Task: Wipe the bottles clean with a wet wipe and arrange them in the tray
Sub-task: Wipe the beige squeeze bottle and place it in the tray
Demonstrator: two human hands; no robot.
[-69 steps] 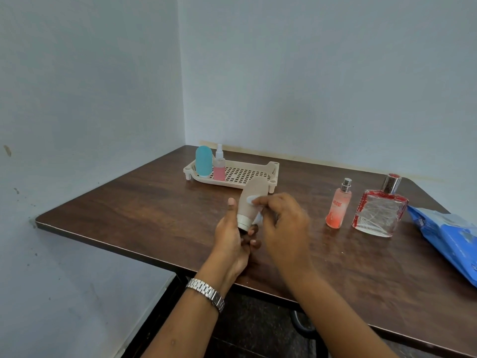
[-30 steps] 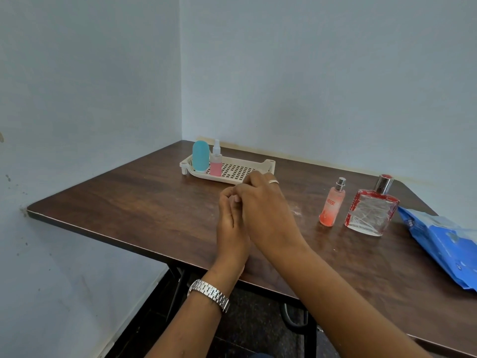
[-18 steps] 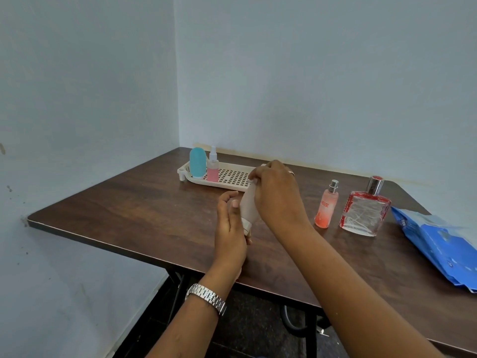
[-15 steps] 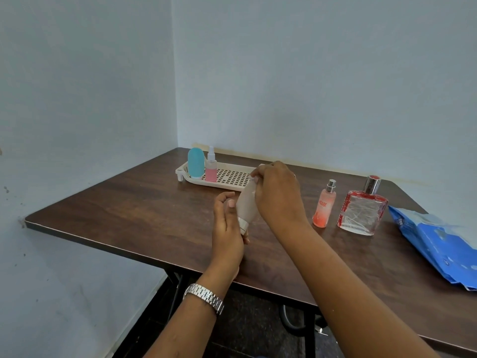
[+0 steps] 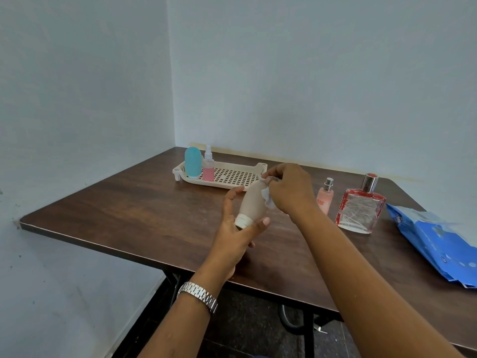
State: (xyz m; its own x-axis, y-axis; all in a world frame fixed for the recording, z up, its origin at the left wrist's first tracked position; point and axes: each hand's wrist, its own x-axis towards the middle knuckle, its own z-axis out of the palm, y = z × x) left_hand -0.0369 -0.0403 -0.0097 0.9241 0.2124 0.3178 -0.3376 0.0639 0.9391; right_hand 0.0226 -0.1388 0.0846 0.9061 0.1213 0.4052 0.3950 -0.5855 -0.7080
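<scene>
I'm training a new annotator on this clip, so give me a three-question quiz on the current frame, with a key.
1. True or false: the cream perforated plastic tray holds two bottles.
2. What does the left hand grip? A) the beige squeeze bottle B) a metal spoon C) nothing
3. Fill in: the right hand pinches a white ____ at the beige bottle's upper end.
Key: 1 true: the teal rounded bottle and the small pink spray bottle stand in it. 2 A. 3 wet wipe.
</scene>
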